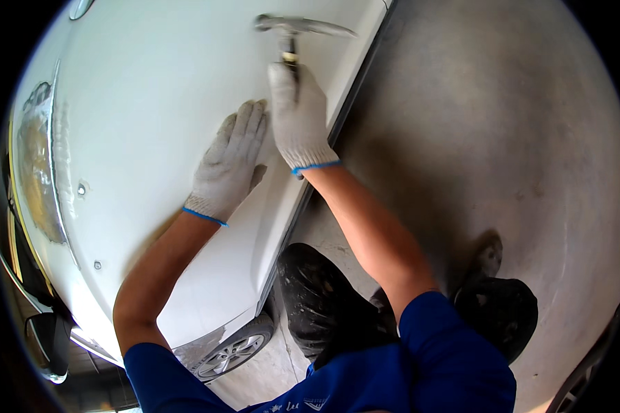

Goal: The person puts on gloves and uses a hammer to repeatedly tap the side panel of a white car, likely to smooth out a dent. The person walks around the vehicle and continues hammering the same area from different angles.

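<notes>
My right hand (300, 117), in a white knit glove with a blue cuff edge, is closed around the handle of a body hammer (297, 27). The hammer's head, slightly blurred, has one rounded end and one long pointed end. It is over the white car side panel (151, 96), near the lower sill; whether it touches the metal I cannot tell. My left hand (226, 165), gloved the same way, rests flat on the panel with its fingers stretched out, just left of my right wrist.
A bare, sanded patch (38, 172) marks the panel at far left, with small spots nearby. A side mirror (48, 344) and a wheel (234, 351) are at lower left. Concrete floor (517, 124) lies right of the dark sill edge; my bent knees are below.
</notes>
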The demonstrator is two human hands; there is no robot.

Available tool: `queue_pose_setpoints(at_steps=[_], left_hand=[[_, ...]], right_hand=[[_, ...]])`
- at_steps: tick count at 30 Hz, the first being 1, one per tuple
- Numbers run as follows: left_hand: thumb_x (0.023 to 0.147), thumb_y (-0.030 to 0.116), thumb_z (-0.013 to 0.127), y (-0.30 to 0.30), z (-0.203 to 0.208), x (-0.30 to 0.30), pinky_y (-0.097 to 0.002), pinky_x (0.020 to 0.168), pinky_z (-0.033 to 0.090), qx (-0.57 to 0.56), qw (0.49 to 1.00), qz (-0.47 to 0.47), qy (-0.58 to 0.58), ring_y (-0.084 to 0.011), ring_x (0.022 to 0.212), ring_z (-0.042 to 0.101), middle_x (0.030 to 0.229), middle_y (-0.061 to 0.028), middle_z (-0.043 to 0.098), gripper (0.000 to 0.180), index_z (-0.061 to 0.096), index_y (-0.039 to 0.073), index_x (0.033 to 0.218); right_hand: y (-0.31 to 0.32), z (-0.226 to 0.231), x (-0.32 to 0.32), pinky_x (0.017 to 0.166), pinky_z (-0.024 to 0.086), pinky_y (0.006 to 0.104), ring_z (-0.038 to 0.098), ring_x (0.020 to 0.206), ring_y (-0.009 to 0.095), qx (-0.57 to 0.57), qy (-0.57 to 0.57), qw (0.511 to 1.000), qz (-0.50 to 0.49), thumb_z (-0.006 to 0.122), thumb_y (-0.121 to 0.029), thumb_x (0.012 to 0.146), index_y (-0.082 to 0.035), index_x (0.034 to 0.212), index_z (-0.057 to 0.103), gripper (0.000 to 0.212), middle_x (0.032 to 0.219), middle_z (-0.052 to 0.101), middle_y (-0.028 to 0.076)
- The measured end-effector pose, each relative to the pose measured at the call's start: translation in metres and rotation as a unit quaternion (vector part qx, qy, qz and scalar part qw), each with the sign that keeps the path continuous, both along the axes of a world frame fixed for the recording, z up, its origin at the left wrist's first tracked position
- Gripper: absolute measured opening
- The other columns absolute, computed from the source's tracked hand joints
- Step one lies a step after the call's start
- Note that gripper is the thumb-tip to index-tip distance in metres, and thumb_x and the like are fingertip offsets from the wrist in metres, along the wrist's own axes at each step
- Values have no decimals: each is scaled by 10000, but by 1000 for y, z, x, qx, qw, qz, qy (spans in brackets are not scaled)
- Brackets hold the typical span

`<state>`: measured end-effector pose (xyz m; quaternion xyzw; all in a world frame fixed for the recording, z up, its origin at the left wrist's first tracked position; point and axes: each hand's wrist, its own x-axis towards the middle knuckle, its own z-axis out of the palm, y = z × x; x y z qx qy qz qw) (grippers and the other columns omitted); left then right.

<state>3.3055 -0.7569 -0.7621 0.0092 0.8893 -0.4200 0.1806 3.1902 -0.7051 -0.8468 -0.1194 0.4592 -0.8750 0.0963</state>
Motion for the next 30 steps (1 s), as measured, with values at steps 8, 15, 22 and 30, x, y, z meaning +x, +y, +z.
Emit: queue_pose_setpoints(at_steps=[8, 15, 22, 30], left_hand=[[842, 408, 689, 4, 4, -4, -433, 1245, 197, -6, 1000, 18, -15, -312, 1519, 225, 1602, -180, 297, 916, 288, -39, 1533], [937, 596, 524, -27, 65, -87, -455, 1236, 184, -79, 966, -101, 224, -320, 1535, 188, 1657, -162, 207, 913, 239, 7, 1574], [917, 629, 517, -14, 0, -66, -421, 1251, 144, -104, 990, -56, 80, -263, 1544, 173, 1661, -139, 206, 960, 211, 11, 1584], [835, 507, 722, -33, 30, -59, -463, 1228, 206, -26, 986, -66, 152, -349, 1496, 268, 1594, -192, 331, 996, 271, -14, 1554]], right_hand=[[8, 4, -9, 621, 459, 476, 589, 643, 382, 20, -13, 1000, 4, 520, -375, 1034, 4, 947, 533, 389, 713, 592, 206], [17, -12, -19, 609, 425, 443, 499, 609, 307, 1, -69, 998, 3, 522, -350, 1043, 1, 883, 509, 386, 685, 535, 161], [28, -19, -18, 630, 446, 424, 512, 624, 298, -21, -113, 993, 16, 549, -337, 1030, 11, 884, 515, 378, 686, 537, 161], [50, -9, -14, 591, 451, 428, 535, 577, 296, 0, -45, 999, 11, 562, -315, 1024, 12, 867, 504, 367, 659, 547, 168]])
